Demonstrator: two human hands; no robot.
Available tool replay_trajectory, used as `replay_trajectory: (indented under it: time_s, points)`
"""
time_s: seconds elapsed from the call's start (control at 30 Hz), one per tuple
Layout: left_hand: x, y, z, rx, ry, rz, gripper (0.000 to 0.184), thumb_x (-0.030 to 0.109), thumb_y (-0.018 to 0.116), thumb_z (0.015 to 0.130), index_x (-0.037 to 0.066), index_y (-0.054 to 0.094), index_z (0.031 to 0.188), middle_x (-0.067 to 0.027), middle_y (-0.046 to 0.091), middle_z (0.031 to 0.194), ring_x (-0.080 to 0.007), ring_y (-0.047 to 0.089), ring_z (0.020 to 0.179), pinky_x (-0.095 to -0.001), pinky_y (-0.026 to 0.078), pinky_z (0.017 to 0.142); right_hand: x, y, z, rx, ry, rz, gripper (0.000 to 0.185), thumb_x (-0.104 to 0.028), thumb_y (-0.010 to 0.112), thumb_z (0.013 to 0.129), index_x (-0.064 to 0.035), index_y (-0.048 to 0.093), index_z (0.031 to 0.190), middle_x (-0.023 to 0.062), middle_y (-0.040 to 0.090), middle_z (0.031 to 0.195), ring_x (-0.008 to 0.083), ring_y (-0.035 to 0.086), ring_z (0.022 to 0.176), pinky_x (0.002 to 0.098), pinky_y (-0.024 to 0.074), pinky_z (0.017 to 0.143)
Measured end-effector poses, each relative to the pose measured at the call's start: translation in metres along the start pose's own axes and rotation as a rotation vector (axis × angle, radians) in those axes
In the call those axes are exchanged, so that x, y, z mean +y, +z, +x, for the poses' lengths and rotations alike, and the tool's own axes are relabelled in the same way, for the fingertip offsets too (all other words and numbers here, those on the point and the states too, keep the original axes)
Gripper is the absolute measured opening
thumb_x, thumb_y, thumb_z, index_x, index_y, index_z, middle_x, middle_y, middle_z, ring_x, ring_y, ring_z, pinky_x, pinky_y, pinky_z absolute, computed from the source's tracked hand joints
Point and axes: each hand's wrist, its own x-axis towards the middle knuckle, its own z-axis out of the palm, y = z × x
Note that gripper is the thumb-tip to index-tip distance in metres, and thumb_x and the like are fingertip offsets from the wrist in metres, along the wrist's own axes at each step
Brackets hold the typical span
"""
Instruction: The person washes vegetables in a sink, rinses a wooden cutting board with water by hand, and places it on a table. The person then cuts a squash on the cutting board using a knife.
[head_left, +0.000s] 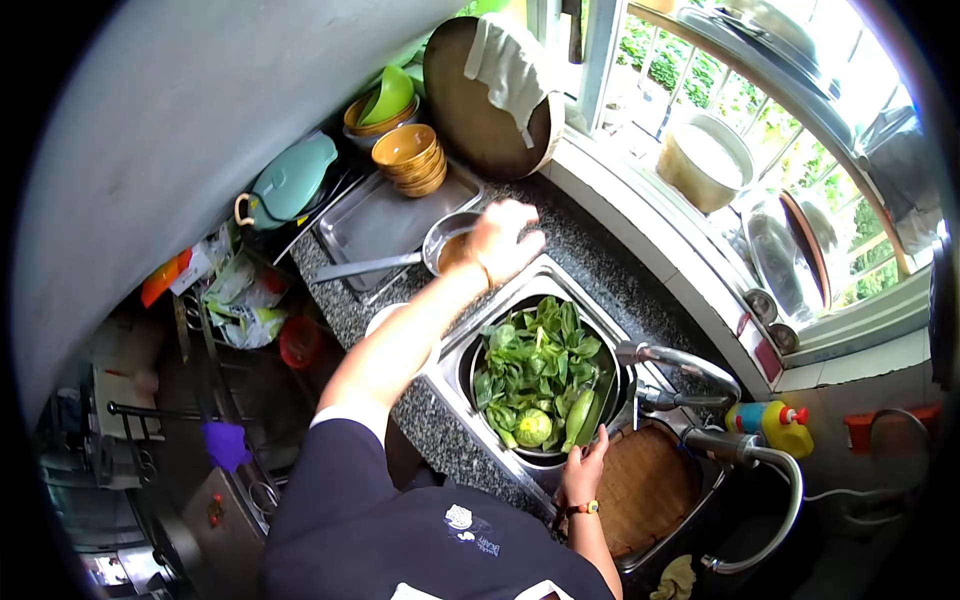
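My left hand [505, 240] reaches over a small saucepan [443, 232] with a long handle, which holds something brown. The fingers are bent and apart, and I see nothing between them. My right hand [585, 472] grips the near right rim of a dark round basin [545, 460] set in the sink [447, 380]. Leafy greens [540, 350] fill the basin. A round green squash [533, 427] and a long green gourd [578, 418] lie at its near side.
A metal tray [375, 225], stacked brown bowls [410, 160] and a large round board [480, 100] stand at the back. The faucet [690, 360] arches right of the basin. A brown wooden board [645, 490] covers the second sink. A yellow bottle [785, 430] stands by the wall.
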Motion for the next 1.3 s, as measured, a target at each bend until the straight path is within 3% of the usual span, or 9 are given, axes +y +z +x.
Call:
replay_trajectory:
  time_s: [0.3, 0.37, 0.5, 0.63, 0.8, 1.0, 1.13, 1.17, 1.3]
  points:
    - [-0.101, 0.006, 0.243, 0.449, -0.813, -0.252, 0.099, 0.054, 0.075, 0.061, 0.006, 0.031, 0.135, -0.0231, 0.030, 0.138, -0.0351, 0.036, 0.125, -0.0432, 0.036, 0.101, -0.033, -0.008, 0.018, -0.162, -0.009, -0.344, 0.060, -0.020, 0.057, 0.080, -0.0042, 0.032, 0.133, 0.0256, 0.050, 0.121, 0.0407, 0.053, 0.104, 0.0441, 0.0434, 0.088]
    - [-0.078, 0.005, 0.254, 0.530, -0.909, -0.407, 0.108, 0.041, 0.085, 0.054, 0.001, 0.027, 0.137, -0.0208, 0.034, 0.137, -0.0269, 0.046, 0.117, -0.0348, 0.052, 0.077, -0.026, -0.009, 0.017, -0.143, -0.142, -0.393, 0.062, -0.018, 0.061, 0.077, -0.0017, 0.034, 0.131, 0.0227, 0.045, 0.127, 0.0389, 0.043, 0.114, 0.0431, 0.0362, 0.096]
    - [-0.106, 0.035, 0.284, 0.582, -0.384, -0.448, 0.033, 0.002, 0.067, 0.069, -0.004, 0.056, 0.099, -0.0108, 0.063, 0.086, -0.0199, 0.062, 0.072, -0.0308, 0.053, 0.065, -0.018, -0.009, 0.011, -0.017, -0.256, -0.416, 0.062, -0.013, 0.065, 0.074, -0.0019, 0.038, 0.129, 0.0193, 0.043, 0.126, 0.0377, 0.037, 0.116, 0.0439, 0.0311, 0.099]
    - [0.022, 0.026, 0.273, 0.221, 0.011, -1.045, 0.023, 0.007, 0.063, 0.076, -0.003, 0.055, 0.094, -0.0093, 0.061, 0.084, -0.0138, 0.060, 0.076, -0.0255, 0.049, 0.067, -0.023, -0.010, 0.014, 0.007, -0.268, -0.384, 0.057, -0.011, 0.064, 0.074, -0.0010, 0.041, 0.125, 0.0190, 0.044, 0.125, 0.0373, 0.039, 0.115, 0.0435, 0.0323, 0.098]
    - [0.063, 0.056, 0.259, -0.219, 0.006, -1.280, 0.020, 0.016, 0.064, 0.081, 0.001, 0.058, 0.094, -0.0067, 0.061, 0.083, -0.0118, 0.059, 0.075, -0.0256, 0.050, 0.067, -0.048, -0.014, 0.021, 0.043, -0.280, -0.365, 0.050, -0.010, 0.064, 0.075, -0.0027, 0.046, 0.121, 0.0174, 0.047, 0.122, 0.0357, 0.041, 0.113, 0.0423, 0.0348, 0.096]
    - [0.057, 0.124, 0.234, -0.474, 0.206, 0.417, 0.066, 0.051, 0.062, 0.078, 0.005, 0.050, 0.123, -0.0154, 0.057, 0.110, -0.0226, 0.057, 0.102, -0.0344, 0.049, 0.080, -0.053, -0.022, 0.015, 0.055, -0.307, -0.308, 0.034, -0.009, 0.063, 0.075, -0.0031, 0.055, 0.108, 0.0139, 0.057, 0.106, 0.0320, 0.050, 0.101, 0.0392, 0.0412, 0.088]
    - [0.000, 0.183, 0.192, -0.354, 0.058, 0.686, 0.086, 0.060, 0.054, 0.078, 0.009, 0.024, 0.141, -0.0141, 0.039, 0.136, -0.0326, 0.029, 0.131, -0.0472, 0.031, 0.102, -0.053, -0.023, 0.015, 0.030, -0.304, -0.296, 0.029, -0.009, 0.063, 0.076, -0.0029, 0.058, 0.103, 0.0128, 0.060, 0.098, 0.0306, 0.053, 0.094, 0.0382, 0.0435, 0.083]
    - [-0.018, 0.190, 0.186, -0.142, 0.169, 0.577, 0.073, 0.053, 0.055, 0.080, 0.006, 0.038, 0.133, -0.0134, 0.045, 0.130, -0.0314, 0.032, 0.128, -0.0489, 0.031, 0.101, -0.053, -0.023, 0.014, 0.038, -0.311, -0.287, 0.028, -0.009, 0.063, 0.076, -0.0029, 0.058, 0.103, 0.0126, 0.060, 0.096, 0.0302, 0.053, 0.092, 0.0378, 0.0441, 0.081]
    - [-0.023, 0.091, 0.225, -0.297, 0.242, 0.840, 0.030, 0.023, 0.055, 0.076, 0.010, 0.062, 0.101, -0.0096, 0.057, 0.113, -0.0267, 0.044, 0.116, -0.0448, 0.036, 0.094, -0.050, -0.026, 0.013, 0.023, -0.322, -0.284, 0.026, -0.008, 0.063, 0.076, -0.0029, 0.058, 0.102, 0.0123, 0.061, 0.092, 0.0293, 0.055, 0.088, 0.0368, 0.0453, 0.077]
